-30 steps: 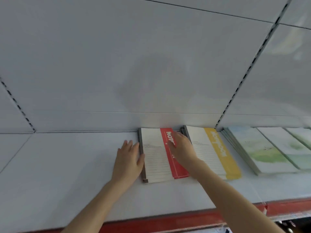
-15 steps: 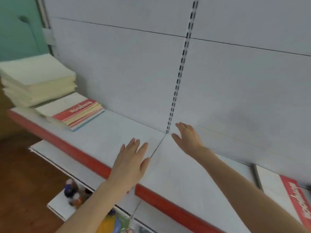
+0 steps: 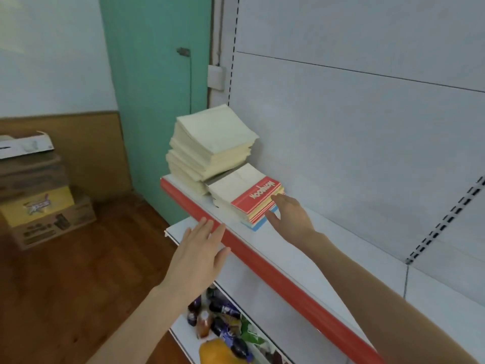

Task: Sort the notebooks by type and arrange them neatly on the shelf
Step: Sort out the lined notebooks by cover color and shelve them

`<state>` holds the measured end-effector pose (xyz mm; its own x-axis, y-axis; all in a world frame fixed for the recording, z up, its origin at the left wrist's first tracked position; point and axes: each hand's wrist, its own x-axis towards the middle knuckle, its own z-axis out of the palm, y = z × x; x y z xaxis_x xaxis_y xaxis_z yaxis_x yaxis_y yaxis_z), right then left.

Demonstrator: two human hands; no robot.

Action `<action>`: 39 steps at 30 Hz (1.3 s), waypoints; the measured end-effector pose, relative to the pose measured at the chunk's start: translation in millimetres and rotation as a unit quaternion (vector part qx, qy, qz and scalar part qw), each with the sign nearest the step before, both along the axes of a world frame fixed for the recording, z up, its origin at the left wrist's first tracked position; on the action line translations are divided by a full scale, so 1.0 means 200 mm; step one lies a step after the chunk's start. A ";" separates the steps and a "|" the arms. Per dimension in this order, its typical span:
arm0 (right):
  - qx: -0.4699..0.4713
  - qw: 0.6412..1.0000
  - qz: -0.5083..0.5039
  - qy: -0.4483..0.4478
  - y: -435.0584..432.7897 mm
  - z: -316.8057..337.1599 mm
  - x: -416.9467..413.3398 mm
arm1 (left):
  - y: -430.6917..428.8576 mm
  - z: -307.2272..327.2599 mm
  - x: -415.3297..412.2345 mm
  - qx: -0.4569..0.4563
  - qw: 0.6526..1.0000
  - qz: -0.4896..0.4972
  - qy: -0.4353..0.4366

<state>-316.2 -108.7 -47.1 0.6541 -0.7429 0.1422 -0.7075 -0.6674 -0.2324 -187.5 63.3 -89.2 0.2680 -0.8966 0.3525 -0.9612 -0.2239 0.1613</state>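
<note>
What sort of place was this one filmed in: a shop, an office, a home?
Probably a small shop: display shelving with a red front strip, notebook stacks laid out on it, packaged goods on the shelf below, and cardboard cartons piled on the floor.

Lower-shelf goods [image 3: 225, 324]: blurred, labels unreadable, cut by bottom edge.
Cardboard boxes [image 3: 49, 219]: cropped at left edge, print smeared.
Cream paper stack [image 3: 210, 145]: lower right corner hidden behind notebook stack [image 3: 249, 198].
Right hand [image 3: 288, 216]: contact with that stack unclear.

white painted-metal shelf [image 3: 301, 248]: smooth, matt | cream paper notebook stack [image 3: 210, 145]: matt | brown wooden floor [image 3: 78, 258]: glossy
</note>
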 end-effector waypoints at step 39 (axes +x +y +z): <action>0.014 0.998 -0.040 -0.045 0.28 -0.01 0.75 | -0.18 0.06 1.04 0.135 0.698 -0.076 0.700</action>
<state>-166.6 -53.3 -49.1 0.5777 -0.7969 0.1766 -0.7340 -0.6019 -0.3148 20.3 27.0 -78.1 0.0754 -0.9354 -0.3455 0.0789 -0.3398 0.9372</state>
